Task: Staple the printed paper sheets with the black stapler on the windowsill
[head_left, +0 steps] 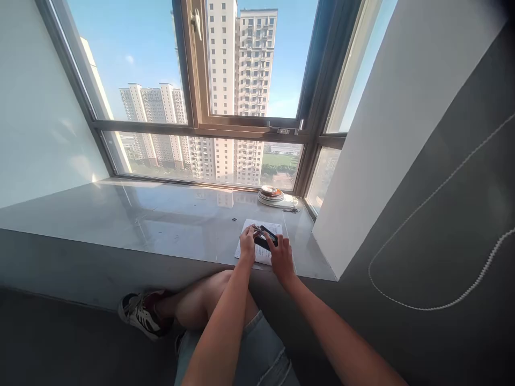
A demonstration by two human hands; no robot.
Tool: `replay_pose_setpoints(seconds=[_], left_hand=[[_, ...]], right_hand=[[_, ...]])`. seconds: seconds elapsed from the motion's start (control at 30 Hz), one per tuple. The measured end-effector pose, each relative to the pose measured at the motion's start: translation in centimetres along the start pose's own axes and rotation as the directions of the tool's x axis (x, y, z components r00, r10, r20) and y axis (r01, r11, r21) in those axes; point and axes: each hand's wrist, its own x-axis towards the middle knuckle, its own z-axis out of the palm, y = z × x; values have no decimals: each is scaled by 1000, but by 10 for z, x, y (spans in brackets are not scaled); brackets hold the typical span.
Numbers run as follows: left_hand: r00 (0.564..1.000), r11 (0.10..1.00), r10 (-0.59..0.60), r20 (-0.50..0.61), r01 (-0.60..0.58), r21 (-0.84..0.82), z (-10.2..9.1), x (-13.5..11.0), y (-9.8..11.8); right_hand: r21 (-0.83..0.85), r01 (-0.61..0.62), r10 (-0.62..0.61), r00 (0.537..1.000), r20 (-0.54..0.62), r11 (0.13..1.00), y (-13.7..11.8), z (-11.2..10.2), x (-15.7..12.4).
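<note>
item: black elongated stapler-like device (261,242) (stapler is the likeliest reading), hard plastic by its look, two arms spread, a slim silvery part showing; located just above the white printed paper (263,258), between both hands.

left hand (247,245): fingers closed on the device's left end; exact pinch too small to tell.

right hand (282,256): fingers curled, gripping its right end.

handling: probably light, stiff, smooth, not fragile; best held by the broad outer sides, clear of the hinge.

surroundings: glossy grey tile-like windowsill (177,225), slick and flat; stack of round white and orange-brown plate-like pieces (270,198); tiny black pieces (234,219), shape unclear.
</note>
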Motion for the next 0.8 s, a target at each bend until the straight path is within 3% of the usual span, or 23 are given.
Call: replay_pose_setpoints(seconds=[0.13,0.23,0.37,0.53,0.67,0.8], left_hand=[[996,998,-42,85,46,-52,-10,-3,-3],[994,998,-42,103,47,-49,-11,-3,-7],[1000,991,-5,-5,5,-135,-12,2,-6],[972,966,195,-134,-214,-145,-14,2,3],[953,948,303,-31,-304,-92,-9,-6,13],[931,930,351,96,-359,83,-5,-15,21]], right_hand=[[-70,21,-20,1000,6,997,-1,-4,-1],[-10,11,-11,1000,1,1000,0,-3,0],[242,-88,98,995,-28,966,8,6,4],[638,-204,253,967,15,743,21,13,12],[716,-287,338,938,76,636,27,12,16],[746,-281,277,952,134,604,27,11,17]])
